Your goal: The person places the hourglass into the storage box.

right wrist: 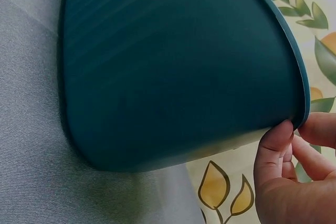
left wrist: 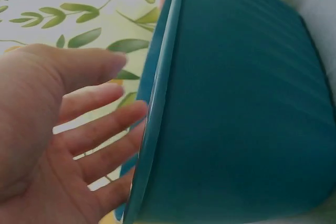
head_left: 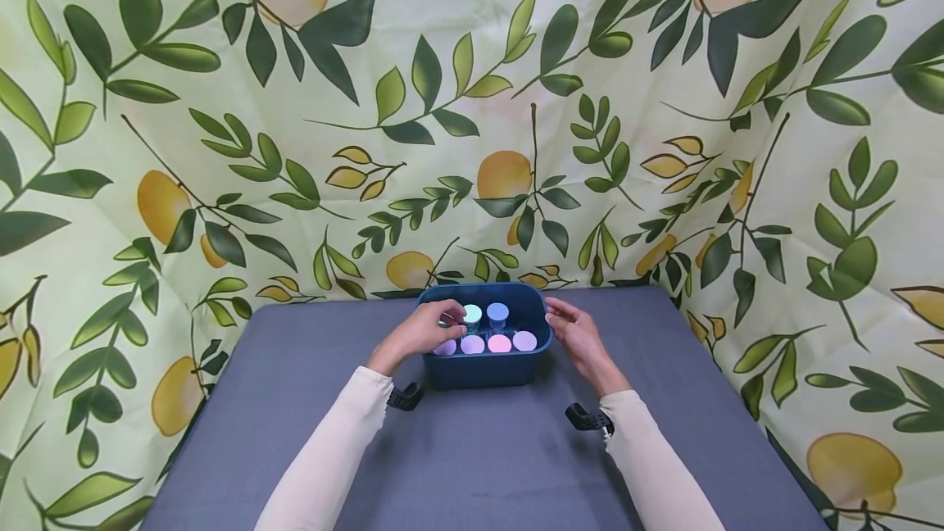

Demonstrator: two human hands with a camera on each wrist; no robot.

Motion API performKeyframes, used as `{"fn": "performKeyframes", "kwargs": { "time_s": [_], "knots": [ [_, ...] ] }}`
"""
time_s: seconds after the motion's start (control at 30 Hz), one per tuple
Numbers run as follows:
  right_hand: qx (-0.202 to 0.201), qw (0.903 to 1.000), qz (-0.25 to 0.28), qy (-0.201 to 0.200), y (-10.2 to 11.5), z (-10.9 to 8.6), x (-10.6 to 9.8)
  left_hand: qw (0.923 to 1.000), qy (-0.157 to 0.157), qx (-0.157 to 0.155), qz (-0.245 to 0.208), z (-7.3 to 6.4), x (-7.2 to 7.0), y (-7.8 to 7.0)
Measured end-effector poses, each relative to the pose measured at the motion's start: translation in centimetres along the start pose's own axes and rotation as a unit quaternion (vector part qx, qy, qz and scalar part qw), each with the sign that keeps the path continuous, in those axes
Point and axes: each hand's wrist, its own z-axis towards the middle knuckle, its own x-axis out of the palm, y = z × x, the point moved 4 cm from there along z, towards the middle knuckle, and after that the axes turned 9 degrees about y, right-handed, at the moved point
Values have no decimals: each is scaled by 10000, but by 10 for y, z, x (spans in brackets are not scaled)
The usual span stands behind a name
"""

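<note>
A dark blue-teal plastic storage bin [head_left: 483, 371] stands near the back edge of the table. Inside it are several small round-lidded containers: a green-topped one [head_left: 472, 314], a blue-topped one [head_left: 497, 312], and a front row with pink and lilac lids, such as the pink lid [head_left: 499, 343]. My left hand [head_left: 426, 329] hangs over the bin's left end, thumb and fingers apart and nothing held. In the left wrist view its fingertips overlap the bin's rim [left wrist: 157, 98]. With thumb and fingers, my right hand [right wrist: 304, 166] pinches the rim at the right end.
Grey cloth covers the table [head_left: 472, 457]. Close behind the bin hangs a lemon-and-leaf print curtain [head_left: 442, 138], which also runs along both sides. A black strap [head_left: 406, 397] is on the left wrist and another black strap [head_left: 585, 417] on the right.
</note>
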Motion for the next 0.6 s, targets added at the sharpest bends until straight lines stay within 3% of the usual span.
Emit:
{"fn": "performKeyframes", "kwargs": {
  "time_s": [0.17, 0.33, 0.6],
  "knots": [
    [39, 10000, 19, -47, -1, 0, 0, 9970, -674, 10, -370, -9, 0, 5],
    [13, 9999, 94, -117, 1, -1, 0, 9892, -1313, 22, -645, -16, 5, 7],
    [-53, 9999, 66, -69, 2, -2, 0, 9745, -2114, 471, -591, -25, 9, 3]
  ]
}}
